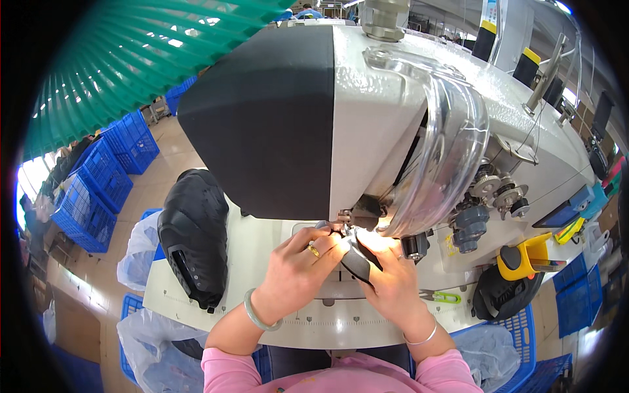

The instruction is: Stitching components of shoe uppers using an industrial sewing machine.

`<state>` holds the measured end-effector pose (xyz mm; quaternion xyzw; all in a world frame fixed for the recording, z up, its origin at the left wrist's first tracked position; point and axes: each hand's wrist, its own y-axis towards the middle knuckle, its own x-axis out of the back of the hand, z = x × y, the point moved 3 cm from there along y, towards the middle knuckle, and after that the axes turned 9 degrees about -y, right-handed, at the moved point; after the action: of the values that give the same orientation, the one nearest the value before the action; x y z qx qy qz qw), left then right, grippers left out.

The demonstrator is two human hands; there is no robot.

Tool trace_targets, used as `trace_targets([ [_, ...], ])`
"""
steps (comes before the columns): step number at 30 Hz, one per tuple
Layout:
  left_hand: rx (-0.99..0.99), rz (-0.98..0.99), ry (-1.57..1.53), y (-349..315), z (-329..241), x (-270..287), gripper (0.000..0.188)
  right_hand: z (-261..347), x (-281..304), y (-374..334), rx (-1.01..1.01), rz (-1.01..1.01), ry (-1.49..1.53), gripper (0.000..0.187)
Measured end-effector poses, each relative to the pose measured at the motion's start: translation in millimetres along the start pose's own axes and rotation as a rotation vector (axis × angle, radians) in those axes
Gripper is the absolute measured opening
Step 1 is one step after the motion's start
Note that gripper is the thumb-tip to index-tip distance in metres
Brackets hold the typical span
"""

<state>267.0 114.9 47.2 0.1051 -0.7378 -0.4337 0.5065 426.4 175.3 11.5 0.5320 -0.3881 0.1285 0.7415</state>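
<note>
A large white and dark grey sewing machine (380, 98) fills the middle of the view. Close under its lit presser foot (345, 219), a black padded piece (358, 263) lies curved between my two hands. My left hand (296, 265) has its fingers closed on the far edge of that piece, right beside the foot. From the other side, my right hand (393, 281) pinches the same piece between thumb and fingers. The needle tip and the far end of the piece are hidden by my fingers and the glare.
A black moulded padded item (193, 239) rests on the table's left side; a similar one (504, 295) lies at right. Green thread snips (440, 297) and a yellow holder (527, 255) sit right of my hand. Blue crates (92, 209) stand left. A green ribbed shade (144, 59) hangs upper left.
</note>
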Motion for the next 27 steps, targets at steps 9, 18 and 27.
trace_targets([
  [9,0.035,0.072,0.006,-0.1,2.0,1.1,0.033,-9.0,-1.9,1.1,0.034,-0.043,0.035,0.034],
  [18,0.003,0.074,0.0,1.0,3.9,0.1,0.033,-10.1,3.4,3.9,0.035,-0.007,-0.014,0.029],
  [27,-0.115,-0.012,0.095,6.5,-4.1,4.7,0.03,-4.7,3.5,7.6,0.023,-0.015,-0.05,0.021],
])
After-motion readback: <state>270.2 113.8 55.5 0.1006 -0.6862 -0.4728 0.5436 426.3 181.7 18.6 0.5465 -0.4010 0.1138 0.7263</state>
